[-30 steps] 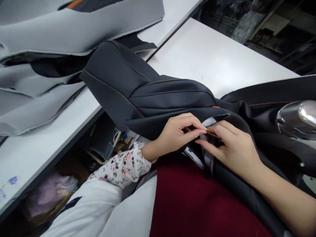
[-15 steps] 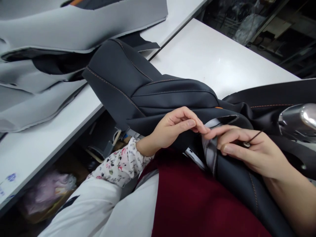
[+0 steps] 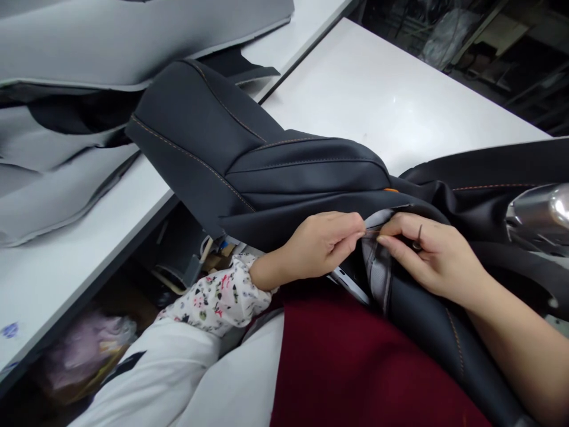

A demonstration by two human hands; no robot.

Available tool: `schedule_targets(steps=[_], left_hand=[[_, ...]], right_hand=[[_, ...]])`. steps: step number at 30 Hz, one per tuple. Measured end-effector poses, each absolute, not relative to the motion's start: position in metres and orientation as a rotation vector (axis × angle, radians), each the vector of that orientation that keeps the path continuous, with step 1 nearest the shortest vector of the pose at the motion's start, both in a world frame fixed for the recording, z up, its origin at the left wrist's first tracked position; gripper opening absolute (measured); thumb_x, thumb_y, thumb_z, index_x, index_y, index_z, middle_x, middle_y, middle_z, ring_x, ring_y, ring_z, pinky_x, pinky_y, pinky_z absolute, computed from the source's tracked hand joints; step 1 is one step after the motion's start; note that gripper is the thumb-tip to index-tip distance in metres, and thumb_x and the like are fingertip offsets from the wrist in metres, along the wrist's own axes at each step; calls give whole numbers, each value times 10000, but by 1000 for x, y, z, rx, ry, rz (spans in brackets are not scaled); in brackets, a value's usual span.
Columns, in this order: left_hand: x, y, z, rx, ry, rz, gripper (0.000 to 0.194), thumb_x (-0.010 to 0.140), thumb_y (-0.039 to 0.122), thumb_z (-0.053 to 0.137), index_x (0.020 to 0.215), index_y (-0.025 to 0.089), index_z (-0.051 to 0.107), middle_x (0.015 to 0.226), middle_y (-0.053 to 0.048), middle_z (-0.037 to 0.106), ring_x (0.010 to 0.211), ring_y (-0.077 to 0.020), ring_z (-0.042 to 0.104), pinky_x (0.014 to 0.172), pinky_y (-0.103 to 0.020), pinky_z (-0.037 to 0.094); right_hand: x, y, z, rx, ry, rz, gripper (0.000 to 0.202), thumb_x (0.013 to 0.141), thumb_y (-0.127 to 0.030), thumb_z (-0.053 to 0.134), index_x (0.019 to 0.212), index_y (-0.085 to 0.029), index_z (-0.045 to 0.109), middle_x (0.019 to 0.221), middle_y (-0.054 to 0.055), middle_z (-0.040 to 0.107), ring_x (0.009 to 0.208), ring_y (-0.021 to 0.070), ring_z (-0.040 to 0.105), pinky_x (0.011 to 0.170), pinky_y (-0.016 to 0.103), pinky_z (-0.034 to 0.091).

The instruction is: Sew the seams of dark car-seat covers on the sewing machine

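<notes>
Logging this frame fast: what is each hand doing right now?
Left hand: closed, pinching the edge of the black leather seat cover with orange stitching.
Right hand: closed on the same edge; a dark loop circles one finger.

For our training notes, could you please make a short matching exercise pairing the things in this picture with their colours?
Things:
1. seat cover
2. foam sheets
3. table
4. sleeve

Colours:
A. white with small flowers
B. dark grey with orange stitching
C. plain white
D. light grey

Pairs: 1-B, 2-D, 3-C, 4-A. The left hand and right hand both pinch the seat cover's edge.
</notes>
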State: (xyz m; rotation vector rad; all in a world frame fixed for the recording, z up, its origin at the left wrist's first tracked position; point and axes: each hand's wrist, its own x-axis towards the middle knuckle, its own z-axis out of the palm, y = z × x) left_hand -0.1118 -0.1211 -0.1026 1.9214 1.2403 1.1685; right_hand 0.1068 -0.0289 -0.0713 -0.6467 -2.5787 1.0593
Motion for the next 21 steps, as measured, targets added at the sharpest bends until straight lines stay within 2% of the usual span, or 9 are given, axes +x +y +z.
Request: schedule_targets(steps=[7, 10, 15, 17, 19, 21], left_hand=[[-110, -120, -125, 2028, 1340, 1028, 188, 1000, 149, 458, 846, 199, 555, 775, -6, 627, 718, -157, 581, 699, -268, 448], [-111, -119, -135, 2058, 1401, 952, 211, 1016, 198, 462, 837, 205, 574, 773, -12, 629, 726, -168, 593, 710, -278, 447], [-109, -116, -135, 2168, 1383, 960, 218, 1050, 240, 458, 1068, 205, 673, 932, -42, 732, 859, -188, 671, 802, -285, 493], [-105, -114, -129, 2248, 1330, 976, 212, 1037, 244, 492, 1043, 203, 700, 873, -40, 732, 804, -188, 665, 751, -280, 485], [-103, -112, -123, 2311, 1260, 1008, 227, 1030, 229, 509, 940, 192, 714, 781, -36, 707, 719, -179, 643, 681, -271, 468], [-104, -110, -120, 2298, 1237, 1051, 226, 1022, 199, 519, 922, 183, 721, 777, -34, 705, 698, -166, 650, 664, -256, 477]], right_hand=[[102, -24, -82, -645, -2633, 1049, 151, 1013, -210, 561, 863, -213, 567, 764, -14, 625, 681, 124, 575, 646, 244, 446], [99, -22, -87, -690, -2618, 1097, 170, 1000, -225, 565, 831, -209, 563, 746, -15, 630, 666, 125, 571, 637, 244, 443], [95, -32, -72, -843, -2471, 1358, 180, 1008, -316, 608, 882, -192, 647, 803, -1, 673, 725, 134, 600, 695, 254, 479], [102, -40, -48, -708, -2442, 1476, 124, 999, -263, 624, 916, -189, 679, 881, 11, 701, 810, 137, 636, 781, 257, 511], [121, -50, -18, -551, -2472, 1558, 94, 989, -205, 624, 1037, -185, 702, 1085, 47, 710, 898, 132, 648, 850, 254, 529], [157, -63, 5, -558, -2484, 1591, 253, 1000, -183, 580, 1235, -194, 675, 1348, 93, 634, 967, 128, 643, 887, 262, 541]])
